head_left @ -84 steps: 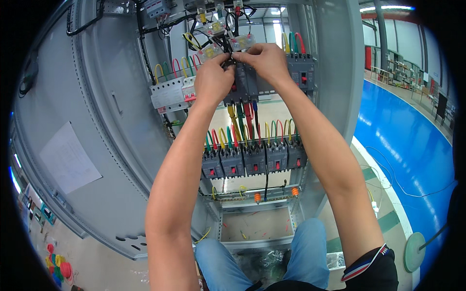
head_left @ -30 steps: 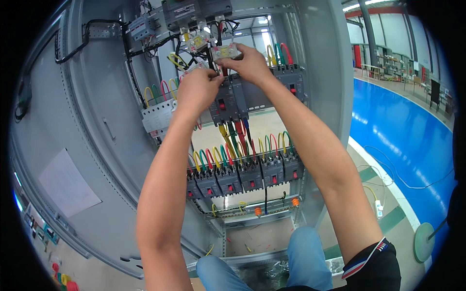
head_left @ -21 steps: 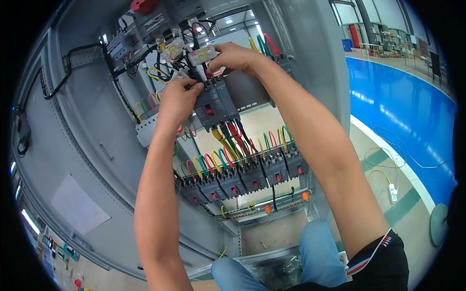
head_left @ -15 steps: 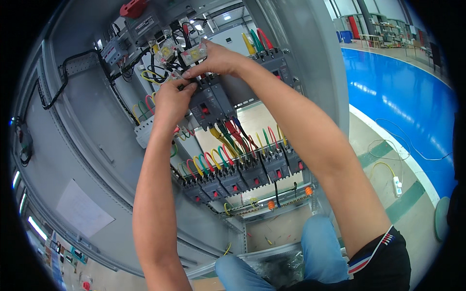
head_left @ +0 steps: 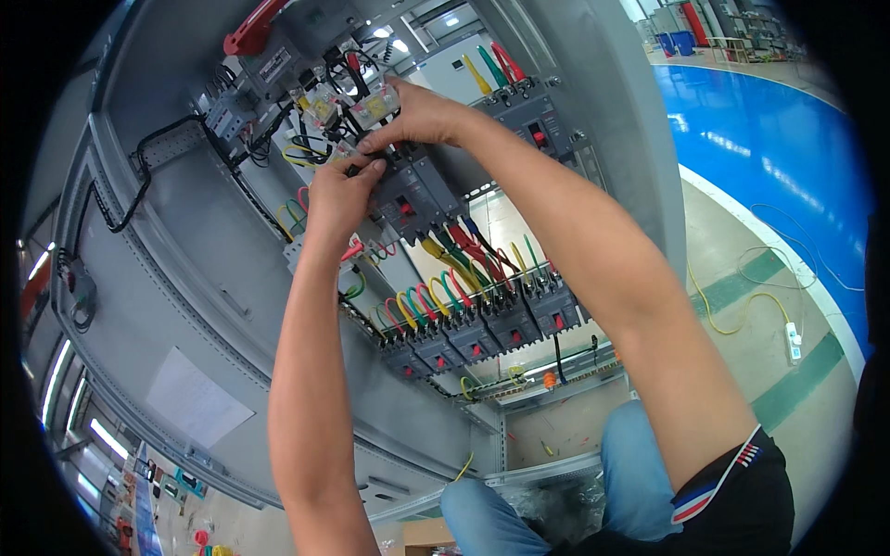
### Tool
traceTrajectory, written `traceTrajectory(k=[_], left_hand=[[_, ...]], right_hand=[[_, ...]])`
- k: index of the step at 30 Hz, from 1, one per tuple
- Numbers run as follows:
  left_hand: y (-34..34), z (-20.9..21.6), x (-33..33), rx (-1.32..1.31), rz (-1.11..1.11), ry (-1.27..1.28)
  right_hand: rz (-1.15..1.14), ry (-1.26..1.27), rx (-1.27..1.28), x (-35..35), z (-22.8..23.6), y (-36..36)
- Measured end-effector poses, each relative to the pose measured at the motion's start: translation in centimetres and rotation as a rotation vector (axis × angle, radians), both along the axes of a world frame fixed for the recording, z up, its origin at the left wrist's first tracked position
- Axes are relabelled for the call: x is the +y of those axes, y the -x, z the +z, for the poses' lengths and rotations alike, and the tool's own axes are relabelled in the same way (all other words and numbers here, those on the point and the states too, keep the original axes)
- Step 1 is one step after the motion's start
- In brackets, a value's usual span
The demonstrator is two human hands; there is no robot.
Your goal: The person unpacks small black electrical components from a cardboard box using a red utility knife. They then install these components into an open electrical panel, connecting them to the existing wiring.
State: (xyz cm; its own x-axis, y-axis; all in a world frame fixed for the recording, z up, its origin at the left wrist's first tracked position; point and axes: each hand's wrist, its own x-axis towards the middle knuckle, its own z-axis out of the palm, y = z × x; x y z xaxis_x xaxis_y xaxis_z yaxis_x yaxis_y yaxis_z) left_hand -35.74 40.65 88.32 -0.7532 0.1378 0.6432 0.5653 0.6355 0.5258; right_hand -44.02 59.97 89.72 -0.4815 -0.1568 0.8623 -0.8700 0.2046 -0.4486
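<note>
Inside the open grey cabinet | my left hand pinches black wires above a dark breaker | right hand grips a clear block just above.

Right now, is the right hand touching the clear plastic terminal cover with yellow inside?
Touching. The head view shows the right hand with its fingertips pinched on the lower edge of the clear terminal cover; no gap shows between them.

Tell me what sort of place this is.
Likely an industrial workshop for wiring electrical cabinets: an open grey cabinet with a row of circuit breakers, a glossy blue workshop floor, and both hands at its upper wiring.
</note>
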Motion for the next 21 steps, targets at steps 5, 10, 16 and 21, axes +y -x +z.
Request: traceTrajectory(k=[5, 10, 16, 21], left_hand=[[-0.6, 0.1, 0.3, -0.122, -0.045, -0.079], [-0.2, 0.2, 0.5, -0.032, -0.032, -0.054], [-0.6, 0.3, 0.0, -0.003, -0.032, 0.082], [-1.7, 0.7, 0.3, 0.707, 0.296, 0.491]], right_hand=[[0.013, -0.067, -0.022, 0.5, -0.5, -1.5], [-0.055, -0.037, 0.040, 0.4, -0.6, -2.0], [-0.026, 0.011, 0.146, 0.1, -1.1, -1.2], [-0.280, -0.059, 0.095, 1.2, -1.9, -2.3]])
